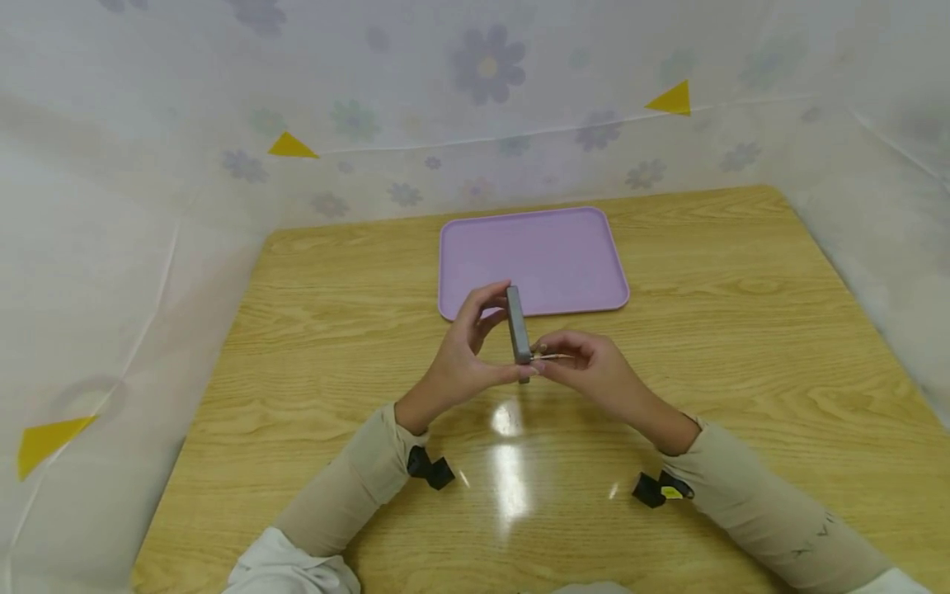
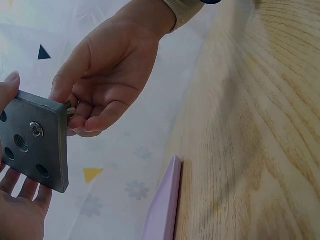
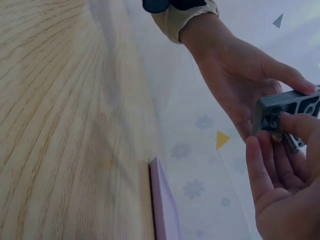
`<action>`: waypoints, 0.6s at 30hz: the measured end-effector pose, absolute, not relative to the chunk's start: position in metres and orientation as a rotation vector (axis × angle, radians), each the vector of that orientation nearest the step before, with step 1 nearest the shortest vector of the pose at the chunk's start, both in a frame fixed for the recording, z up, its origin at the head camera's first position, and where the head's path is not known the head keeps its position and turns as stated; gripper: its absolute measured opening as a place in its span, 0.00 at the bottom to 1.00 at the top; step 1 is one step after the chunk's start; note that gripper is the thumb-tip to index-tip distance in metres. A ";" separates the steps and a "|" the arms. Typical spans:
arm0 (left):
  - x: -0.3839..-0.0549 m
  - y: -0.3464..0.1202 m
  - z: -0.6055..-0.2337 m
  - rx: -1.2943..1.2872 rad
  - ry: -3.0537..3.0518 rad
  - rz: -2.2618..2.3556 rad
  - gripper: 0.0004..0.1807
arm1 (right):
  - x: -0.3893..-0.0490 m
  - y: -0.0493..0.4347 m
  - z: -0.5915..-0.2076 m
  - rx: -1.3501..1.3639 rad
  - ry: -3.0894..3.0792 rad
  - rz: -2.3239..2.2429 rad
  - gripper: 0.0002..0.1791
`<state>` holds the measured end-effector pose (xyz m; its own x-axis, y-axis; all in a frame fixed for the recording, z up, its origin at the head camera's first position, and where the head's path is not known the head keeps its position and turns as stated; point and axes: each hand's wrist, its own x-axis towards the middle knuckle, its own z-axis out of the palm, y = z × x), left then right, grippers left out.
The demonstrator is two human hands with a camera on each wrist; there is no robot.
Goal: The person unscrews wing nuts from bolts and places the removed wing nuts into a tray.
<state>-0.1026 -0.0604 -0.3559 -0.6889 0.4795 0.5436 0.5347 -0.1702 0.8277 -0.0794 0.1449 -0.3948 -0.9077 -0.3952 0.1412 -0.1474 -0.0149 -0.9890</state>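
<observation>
"What do the hands have hold of?"

"The left hand [image 1: 458,356] grips a grey plate [image 2: 42,155] by two opposite edges, thumb on the near one and fingers on the far one. The right hand [image 1: 599,371] pinches a small metal fastener [image 3: 276,134] at the plate's ribbed back, thumb against fingers."

"A nut, is it?"

"I can't tell — the fingers hide most of it. A threaded shank [image 3: 292,144] shows beside it, among the right fingers."

"And the plate's other face?"

"A cross-slotted screw head [image 2: 36,130] sits near one corner, next to a larger threaded hole [image 2: 21,143], with plain holes round about."

"Where is the plate held?"

"Up off the wood-grain table [image 1: 334,330], between the two hands, on edge and slightly tilted. From the head view it overlaps the near rim of a lilac tray [image 1: 534,260], which lies flat toward the far side."

"Further out?"

"Beige sleeves [image 1: 349,483] on both forearms, a black device [image 1: 430,469] at each wrist. Beyond the table hangs a pale sheet [image 1: 416,99] — printed with flowers and yellow triangles [image 1: 671,100]."
</observation>
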 end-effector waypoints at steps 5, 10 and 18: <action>-0.103 -0.061 -0.357 -1.234 -1.997 -2.035 0.53 | -0.081 0.146 -0.397 -0.818 2.150 -2.041 0.11; -0.104 -0.060 -0.357 -1.244 -1.981 -2.044 0.53 | -0.082 0.148 -0.396 -0.978 2.201 -2.012 0.15; -0.105 -0.060 -0.357 -1.206 -1.964 -2.038 0.54 | -0.082 0.161 -0.397 -0.934 2.246 -2.000 0.21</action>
<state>-0.1049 -0.0603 -0.3568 -0.6908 0.4568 0.5605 0.5432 -0.1838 0.8192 -0.0817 0.1610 -0.3972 -0.8241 -0.4181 0.3823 -0.4281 0.0176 -0.9036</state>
